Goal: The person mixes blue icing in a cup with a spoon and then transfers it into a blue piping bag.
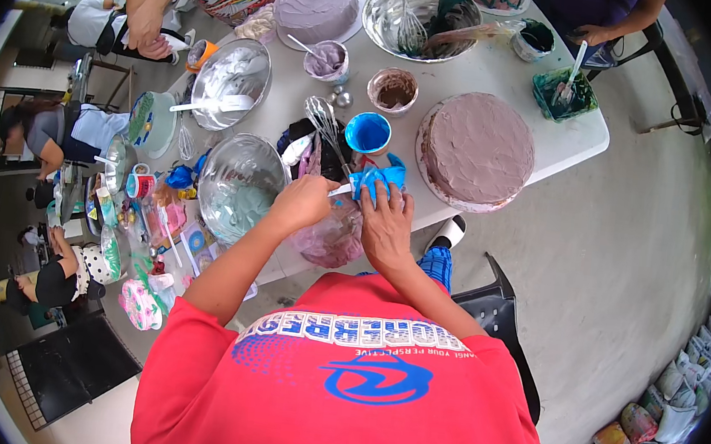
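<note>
My left hand (304,204) is closed around a tool whose white part (340,190) shows past the fingers, its end hidden against a crumpled blue cloth or plastic (380,179). The fingers of my right hand (387,222) press over that blue piece near the table's edge. Just beyond stands a cup of blue icing (368,133). A wire whisk (329,126) lies on dark, stained plastic or cloth (305,146). Beneath my hands is a clear plastic bag with pinkish smears (331,236). To the right sits a round cake with mauve icing (481,147).
A steel bowl with pale green icing (243,192) stands left, another with white icing (233,78) behind it. Cups (393,91), a second frosted cake (318,6) and a large bowl (382,13) fill the far table. A black chair (491,312) stands by my right side. People surround the tables.
</note>
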### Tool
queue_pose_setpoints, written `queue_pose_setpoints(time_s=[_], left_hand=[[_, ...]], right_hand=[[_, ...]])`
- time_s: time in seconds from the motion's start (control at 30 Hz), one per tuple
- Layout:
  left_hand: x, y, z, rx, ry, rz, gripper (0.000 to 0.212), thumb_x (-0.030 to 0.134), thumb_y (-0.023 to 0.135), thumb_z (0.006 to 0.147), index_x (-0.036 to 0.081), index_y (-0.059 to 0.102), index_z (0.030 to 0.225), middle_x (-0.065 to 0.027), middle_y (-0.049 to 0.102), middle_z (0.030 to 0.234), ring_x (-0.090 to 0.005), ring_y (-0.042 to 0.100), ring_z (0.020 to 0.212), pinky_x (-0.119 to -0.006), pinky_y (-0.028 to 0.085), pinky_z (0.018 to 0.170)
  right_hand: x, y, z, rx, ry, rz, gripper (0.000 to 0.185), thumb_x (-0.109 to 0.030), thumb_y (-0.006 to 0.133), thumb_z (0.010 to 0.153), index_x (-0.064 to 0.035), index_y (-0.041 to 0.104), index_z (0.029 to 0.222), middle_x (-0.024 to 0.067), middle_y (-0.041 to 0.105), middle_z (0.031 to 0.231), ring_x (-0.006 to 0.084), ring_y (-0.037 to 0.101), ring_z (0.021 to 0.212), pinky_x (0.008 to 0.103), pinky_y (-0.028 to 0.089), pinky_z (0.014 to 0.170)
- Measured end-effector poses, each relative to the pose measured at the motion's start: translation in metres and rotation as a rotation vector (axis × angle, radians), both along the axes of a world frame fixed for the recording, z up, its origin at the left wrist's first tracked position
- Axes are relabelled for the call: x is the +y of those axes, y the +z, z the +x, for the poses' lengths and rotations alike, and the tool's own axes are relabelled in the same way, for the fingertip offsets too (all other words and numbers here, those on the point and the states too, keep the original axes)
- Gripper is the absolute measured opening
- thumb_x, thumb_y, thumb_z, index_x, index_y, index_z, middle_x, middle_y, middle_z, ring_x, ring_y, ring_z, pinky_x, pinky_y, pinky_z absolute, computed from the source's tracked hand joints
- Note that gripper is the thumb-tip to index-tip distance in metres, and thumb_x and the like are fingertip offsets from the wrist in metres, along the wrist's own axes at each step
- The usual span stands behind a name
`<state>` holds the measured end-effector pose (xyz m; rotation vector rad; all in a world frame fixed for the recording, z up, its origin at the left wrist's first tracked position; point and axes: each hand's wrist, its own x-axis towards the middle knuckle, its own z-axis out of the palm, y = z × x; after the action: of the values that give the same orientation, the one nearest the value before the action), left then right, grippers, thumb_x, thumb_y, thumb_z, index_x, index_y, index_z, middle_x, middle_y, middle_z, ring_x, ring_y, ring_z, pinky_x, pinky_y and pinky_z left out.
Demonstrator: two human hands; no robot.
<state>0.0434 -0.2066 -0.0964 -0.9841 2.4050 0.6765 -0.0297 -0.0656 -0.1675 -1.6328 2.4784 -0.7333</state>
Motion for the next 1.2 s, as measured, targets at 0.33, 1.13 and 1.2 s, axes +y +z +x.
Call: queue_pose_setpoints(time_s=[0.33,1.13,1.2], left_hand=[[-0.004,-0.011,0.003,0.065,-0.004,-0.002,0.035,0.004,0.05,0.068,0.008,0.061,0.102,-0.0217,0.058,0.09,-0.0347,0.056,0.087,-0.042,0.043,0.078],[0.001,-0.003,-0.002,0.096,-0.324,-0.298,0.019,0.007,0.053,0.07,0.006,0.064,0.085,-0.0166,0.058,0.07,-0.0326,0.059,0.069,-0.042,0.046,0.059],[0.003,0.003,-0.005,0.119,-0.351,-0.302,0.014,0.007,0.053,0.069,0.005,0.063,0.079,-0.0166,0.058,0.069,-0.0326,0.059,0.067,-0.041,0.047,0.058]], right_hand=[[0.002,-0.006,0.001,0.019,-0.013,-0.035,0.045,-0.013,0.051,0.071,-0.0031,0.048,0.115,0.0159,0.041,0.122,0.0326,0.034,0.116,0.0504,0.022,0.095],[-0.005,-0.052,-0.019,-1.401,-0.41,-0.432,0.039,-0.001,0.045,0.071,0.0063,0.049,0.11,0.0108,0.057,0.095,0.0149,0.054,0.084,0.0255,0.042,0.075],[-0.006,-0.054,-0.021,-1.422,-0.434,-0.414,0.038,-0.002,0.043,0.073,0.0059,0.05,0.11,0.0109,0.058,0.097,0.0148,0.054,0.084,0.0255,0.042,0.075]])
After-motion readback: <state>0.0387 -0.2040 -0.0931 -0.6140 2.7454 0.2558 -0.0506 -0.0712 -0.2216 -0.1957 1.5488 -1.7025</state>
